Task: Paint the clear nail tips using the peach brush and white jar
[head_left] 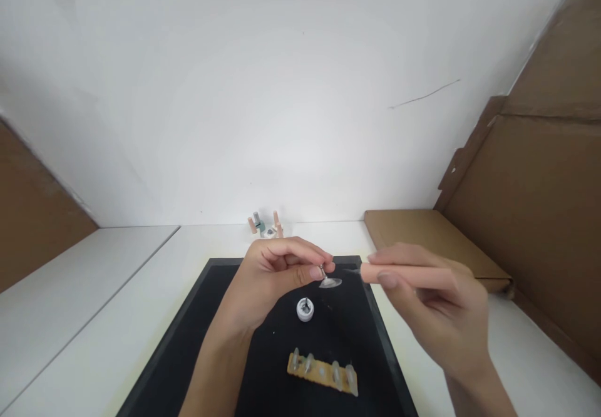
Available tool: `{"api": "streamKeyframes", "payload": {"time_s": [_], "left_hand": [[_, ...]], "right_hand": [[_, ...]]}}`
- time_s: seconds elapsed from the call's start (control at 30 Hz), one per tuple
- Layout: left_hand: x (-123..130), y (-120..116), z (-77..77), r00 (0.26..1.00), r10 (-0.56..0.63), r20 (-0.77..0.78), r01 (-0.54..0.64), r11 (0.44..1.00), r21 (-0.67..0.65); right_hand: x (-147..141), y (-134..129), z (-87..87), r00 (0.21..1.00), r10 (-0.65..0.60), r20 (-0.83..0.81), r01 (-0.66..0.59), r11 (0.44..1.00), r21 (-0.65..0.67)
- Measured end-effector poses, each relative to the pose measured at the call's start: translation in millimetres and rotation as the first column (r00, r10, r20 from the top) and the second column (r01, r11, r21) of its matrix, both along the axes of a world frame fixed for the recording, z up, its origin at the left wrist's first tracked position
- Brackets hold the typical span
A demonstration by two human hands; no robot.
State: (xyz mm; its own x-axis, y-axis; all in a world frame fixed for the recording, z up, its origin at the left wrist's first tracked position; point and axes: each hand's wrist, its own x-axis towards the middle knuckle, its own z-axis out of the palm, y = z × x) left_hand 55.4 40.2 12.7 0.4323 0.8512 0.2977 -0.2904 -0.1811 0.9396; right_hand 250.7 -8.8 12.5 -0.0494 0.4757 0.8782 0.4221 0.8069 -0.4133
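My left hand (277,270) pinches a thin metallic holder with a pale, clear false nail tip (330,283) on its end. In my right hand (436,317) is a nail polish brush (408,274) with a long pink cap, gripped like a pen. Its bristles point left, a little short of the nail tip. Below my fingers stands a small round white pot (305,317) with something silvery inside. Closer to me, a yellowish strip (322,376) carries several more clear nail tips. Both lie on a black mat (267,367).
Several small bottles (276,220) with pink and grey caps stand at the back, near the white wall (282,91). A flat cardboard box (404,229) lies at the back right. Upright cardboard panels (539,198) close off the right side; another stands at left.
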Motion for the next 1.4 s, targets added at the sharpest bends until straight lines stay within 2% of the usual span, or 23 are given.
{"api": "streamKeyframes", "payload": {"time_s": [0.13, 0.3, 0.47, 0.6, 0.73, 0.9, 1.07, 1.2, 1.4], "left_hand": [[-3.3, -0.5, 0.5, 1.000, -0.011, 0.027, 0.012, 0.999, -0.048], [-5.8, -2.6, 5.5, 0.999, 0.041, -0.020, -0.043, 0.994, -0.099], [-7.9, -4.8, 10.2, 0.997, 0.059, -0.047, -0.063, 0.995, -0.076], [-10.1, -7.5, 14.2, 0.999, 0.034, -0.026, -0.035, 0.998, -0.043], [-12.0, -10.0, 16.2, 1.000, 0.013, 0.009, -0.012, 0.999, -0.050], [-14.2, -10.7, 15.3, 1.000, 0.021, 0.017, -0.019, 0.997, -0.079], [-12.9, -12.2, 18.1, 1.000, 0.001, -0.004, -0.001, 0.997, -0.073], [-9.3, -14.4, 20.3, 1.000, -0.006, -0.004, 0.005, 0.995, -0.099], [-3.0, -15.3, 22.1, 0.999, -0.018, 0.031, 0.025, 0.978, -0.205]], "right_hand": [[5.3, 4.7, -3.4, 0.999, -0.040, -0.020, 0.039, 0.999, -0.033], [4.6, 8.6, 4.2, 0.997, -0.075, 0.017, 0.077, 0.991, -0.108], [2.0, 6.4, 9.5, 0.998, -0.055, 0.026, 0.058, 0.990, -0.128], [0.3, 4.3, 10.7, 0.998, -0.060, 0.028, 0.063, 0.987, -0.144], [-2.6, 3.7, 12.9, 0.997, -0.063, 0.045, 0.071, 0.972, -0.224], [-5.7, 6.0, 11.4, 0.988, -0.009, 0.156, 0.072, 0.913, -0.403], [-5.4, 8.7, 6.8, 0.965, 0.055, 0.258, 0.107, 0.812, -0.574], [-4.0, 10.8, 5.6, 0.942, 0.056, 0.332, 0.176, 0.759, -0.627], [-3.5, 11.8, 5.3, 0.923, 0.071, 0.379, 0.207, 0.738, -0.642]]}}
